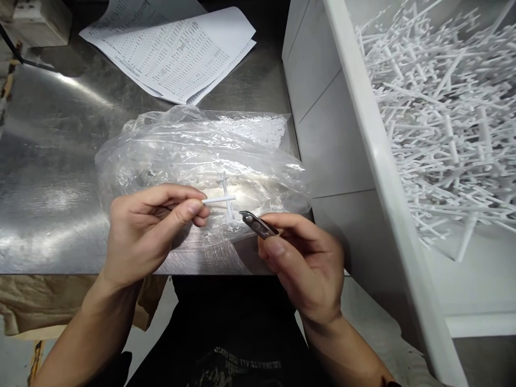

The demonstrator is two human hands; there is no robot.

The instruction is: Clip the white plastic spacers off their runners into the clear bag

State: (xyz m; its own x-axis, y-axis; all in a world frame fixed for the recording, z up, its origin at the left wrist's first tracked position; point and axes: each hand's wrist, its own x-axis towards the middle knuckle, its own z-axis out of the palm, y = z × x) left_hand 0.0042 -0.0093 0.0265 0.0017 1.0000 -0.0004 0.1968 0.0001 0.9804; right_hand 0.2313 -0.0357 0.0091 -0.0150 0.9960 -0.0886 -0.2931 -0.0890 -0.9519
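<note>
Left hand [141, 231] pinches white piece [219, 200] tight, stem left-right, crossbar end just left of nipper [261, 226], gripped firmly in right hand [312, 263].

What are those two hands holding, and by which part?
The left hand pinches a white cross-shaped piece near one end of its stem; the right hand holds small metal clippers by the handle end.

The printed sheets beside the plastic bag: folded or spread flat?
Folded, at least loosely: the printed sheets lie beyond the plastic bag, their far part bent over rather than lying flat.
</note>
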